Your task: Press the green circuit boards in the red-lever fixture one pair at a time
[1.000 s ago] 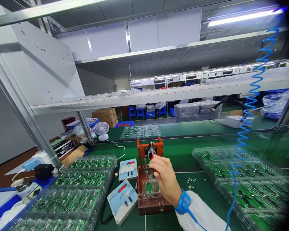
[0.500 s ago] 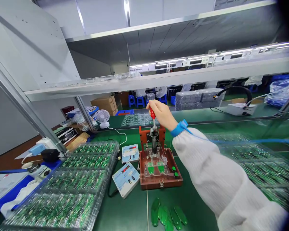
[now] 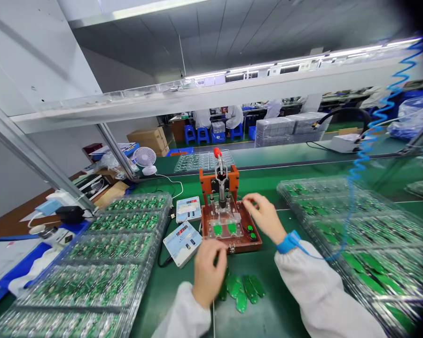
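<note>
A clamp fixture with a brown base [image 3: 243, 245] and a red-tipped lever [image 3: 217, 153] stands on the green bench. Two green boards [image 3: 231, 228] lie in its clear plate. My right hand [image 3: 264, 217], wearing a blue wrist strap [image 3: 288, 241], hovers by the fixture's right side, fingers curved and apart, holding nothing visible. My left hand [image 3: 209, 270] is at the front edge of the base, fingers curled with a gap to the thumb and nothing seen between them. Several loose green boards [image 3: 241, 300] lie in front of the fixture, partly behind my left hand.
Two white meter boxes [image 3: 182, 244] sit left of the fixture. Stacked clear trays of boards stand at left [image 3: 120, 241] and right [image 3: 359, 225]. A small fan [image 3: 144, 157] is behind. The blue coiled cord [image 3: 364, 141] hangs at right. People sit in the background.
My right hand has let go of the red lever and moved down and right. My left hand has come into view at the front. The view has tilted downward.
</note>
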{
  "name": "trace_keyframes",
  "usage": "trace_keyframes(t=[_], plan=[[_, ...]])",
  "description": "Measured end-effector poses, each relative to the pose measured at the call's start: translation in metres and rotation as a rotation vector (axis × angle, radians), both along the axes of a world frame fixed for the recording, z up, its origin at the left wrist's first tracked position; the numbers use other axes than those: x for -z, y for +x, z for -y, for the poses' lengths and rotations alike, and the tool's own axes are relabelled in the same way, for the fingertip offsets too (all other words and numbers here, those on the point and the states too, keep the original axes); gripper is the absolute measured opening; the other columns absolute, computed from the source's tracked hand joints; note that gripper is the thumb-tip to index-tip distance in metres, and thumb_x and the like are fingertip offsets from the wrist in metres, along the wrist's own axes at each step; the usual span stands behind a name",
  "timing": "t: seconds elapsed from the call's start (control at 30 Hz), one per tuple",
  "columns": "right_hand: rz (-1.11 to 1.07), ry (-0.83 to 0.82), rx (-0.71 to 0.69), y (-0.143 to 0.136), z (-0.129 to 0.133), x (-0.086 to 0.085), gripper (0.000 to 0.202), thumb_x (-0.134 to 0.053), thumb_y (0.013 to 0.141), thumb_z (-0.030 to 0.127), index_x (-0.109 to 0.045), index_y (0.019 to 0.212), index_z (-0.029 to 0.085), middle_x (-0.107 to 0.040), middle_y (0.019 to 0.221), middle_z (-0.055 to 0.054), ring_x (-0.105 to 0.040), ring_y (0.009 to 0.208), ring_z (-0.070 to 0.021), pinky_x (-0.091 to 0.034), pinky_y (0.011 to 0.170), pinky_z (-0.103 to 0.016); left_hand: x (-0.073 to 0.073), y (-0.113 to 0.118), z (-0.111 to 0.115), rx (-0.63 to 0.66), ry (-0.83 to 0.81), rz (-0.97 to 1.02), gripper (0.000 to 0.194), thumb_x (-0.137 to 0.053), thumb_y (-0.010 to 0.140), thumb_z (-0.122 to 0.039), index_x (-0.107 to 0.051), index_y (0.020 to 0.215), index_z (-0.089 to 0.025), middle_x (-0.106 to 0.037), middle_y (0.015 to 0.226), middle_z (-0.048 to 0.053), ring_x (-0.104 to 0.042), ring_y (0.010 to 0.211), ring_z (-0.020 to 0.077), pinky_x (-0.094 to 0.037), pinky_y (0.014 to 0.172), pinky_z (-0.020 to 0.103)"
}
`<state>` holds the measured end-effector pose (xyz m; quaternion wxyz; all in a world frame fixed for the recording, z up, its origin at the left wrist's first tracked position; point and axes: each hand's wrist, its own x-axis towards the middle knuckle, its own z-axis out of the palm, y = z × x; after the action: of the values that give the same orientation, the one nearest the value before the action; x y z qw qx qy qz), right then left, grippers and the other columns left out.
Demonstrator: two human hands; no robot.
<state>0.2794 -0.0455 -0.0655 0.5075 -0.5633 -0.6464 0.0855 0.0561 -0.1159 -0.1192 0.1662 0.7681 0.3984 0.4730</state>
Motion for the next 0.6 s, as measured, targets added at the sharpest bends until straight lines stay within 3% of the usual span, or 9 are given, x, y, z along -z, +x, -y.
trace_keyframes(t=[0.07,0.13,0.23,0.33,0.4,0.5,0.6], plan=[[0.054,-0.052,-0.063,-0.013,0.015,0.027,0.024,-0.056,0.096,0.038,-0.073,0.102,0.023,-0.075,0.108,-0.01,-0.065,0.105,-0.0291,-0.05,0.096,-0.046,-0.003,-0.014,-0.031,-0.104,-0.048,-0.089,0.019,-0.052,0.103,-0.026,-0.067,0.113,-0.02,-0.066,0.113,0.01,-0.061,0.109,0.0261,-0.052,0.096,0.047],[0.087,-0.092,-0.092,-0.029,0.022,0.042,0.024,-0.059,0.094,0.034,-0.074,0.108,0.023,-0.072,0.121,-0.013,-0.059,0.119,-0.0345,-0.045,0.103,-0.054,-0.004,-0.02,-0.057,-0.136,-0.062,-0.207,0.031,-0.055,0.101,-0.029,-0.063,0.129,-0.02,-0.061,0.129,0.013,-0.054,0.122,0.0307,-0.047,0.105,0.054],[0.089,-0.139,-0.099,-0.042,0.022,0.047,0.023,-0.06,0.094,0.029,-0.075,0.108,0.02,-0.068,0.131,-0.017,-0.052,0.127,-0.0406,-0.038,0.106,-0.063,-0.003,-0.014,-0.075,-0.131,-0.05,-0.313,0.027,-0.056,0.1,-0.027,-0.067,0.122,-0.018,-0.056,0.139,0.014,-0.048,0.13,0.0341,-0.042,0.11,0.057],[0.043,-0.168,-0.126,-0.04,0.021,0.044,0.019,-0.062,0.093,0.027,-0.074,0.106,0.022,-0.069,0.128,-0.014,-0.052,0.129,-0.0382,-0.037,0.109,-0.06,-0.001,-0.007,-0.071,-0.121,-0.029,-0.246,0.022,-0.053,0.1,-0.024,-0.067,0.116,-0.018,-0.06,0.132,0.013,-0.051,0.127,0.0322,-0.042,0.108,0.054],[-0.018,-0.193,-0.153,-0.035,0.027,0.042,0.019,-0.059,0.095,0.027,-0.071,0.108,0.023,-0.072,0.119,-0.01,-0.059,0.12,-0.0321,-0.043,0.107,-0.053,0.0,-0.008,-0.062,-0.128,-0.048,-0.134,0.023,-0.048,0.102,-0.026,-0.065,0.116,-0.02,-0.066,0.122,0.011,-0.057,0.118,0.0295,-0.044,0.103,0.051],[-0.146,-0.252,-0.204,-0.032,0.044,0.045,0.02,-0.053,0.099,0.03,-0.068,0.111,0.022,-0.075,0.105,-0.007,-0.07,0.095,-0.0228,-0.054,0.09,-0.038,0.005,-0.013,-0.044,-0.164,-0.123,-0.008,0.025,-0.047,0.103,-0.035,-0.066,0.114,-0.022,-0.07,0.107,0.009,-0.063,0.104,0.0278,-0.047,0.095,0.048],[-0.258,-0.315,-0.286,-0.037,0.062,0.051,0.018,-0.055,0.098,0.032,-0.068,0.107,0.022,-0.076,0.098,-0.004,-0.071,0.083,-0.0181,-0.056,0.078,-0.029,0.014,-0.017,-0.025,-0.174,-0.218,0.029,0.028,-0.056,0.099,-0.043,-0.062,0.117,-0.023,-0.071,0.094,0.006,-0.065,0.099,0.0282,-0.048,0.094,0.048]])
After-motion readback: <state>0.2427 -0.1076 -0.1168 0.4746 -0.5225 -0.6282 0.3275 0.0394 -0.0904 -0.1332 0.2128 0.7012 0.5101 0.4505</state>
